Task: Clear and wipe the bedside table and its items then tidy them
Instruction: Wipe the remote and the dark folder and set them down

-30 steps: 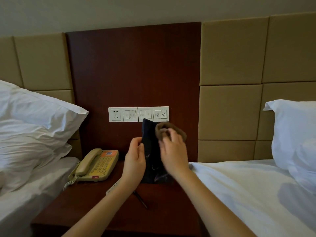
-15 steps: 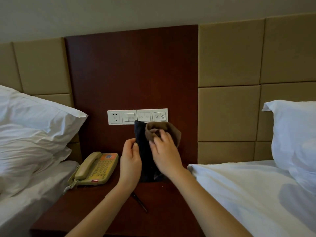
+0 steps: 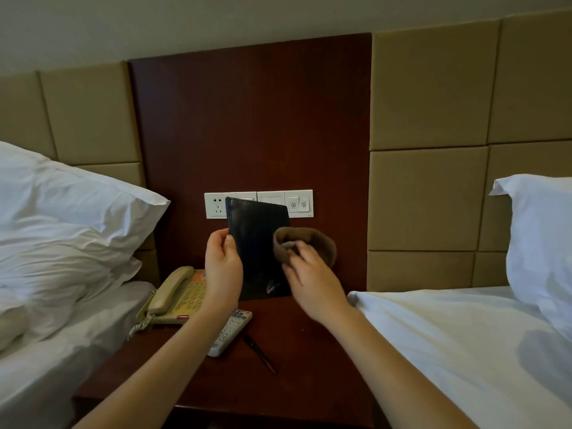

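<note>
- Cleaning under way at a dark wooden bedside table (image 3: pixel 294 382) set between two white-sheeted beds; a black folder (image 3: pixel 258 243) is held upright over the back of the table, partly covering the switch panel (image 3: pixel 300 202) on the wall behind.
- Left hand (image 3: pixel 223 264) pinches the folder's left edge, thumb on the front face, fingers curled behind; right hand (image 3: pixel 312 283) is bunched around a brown cloth (image 3: pixel 305 243), which presses on the right side of the folder's cover.
- Whether the folder's lower edge rests on the tabletop or hangs just above it cannot be told from this angle.
- Progress, judged from the layout: somewhere in the early or middle part; the folder is the item under the cloth; a beige telephone (image 3: pixel 176 298), a white remote control (image 3: pixel 230 331) and a dark pen (image 3: pixel 260 354) lie on the table, so the surface is not cleared and its top appears not yet wiped.
- Left to do, by that reading: finish the folder's cover; lift off and wipe the telephone, remote control and pen; wipe the bare top; set everything back in order.
</note>
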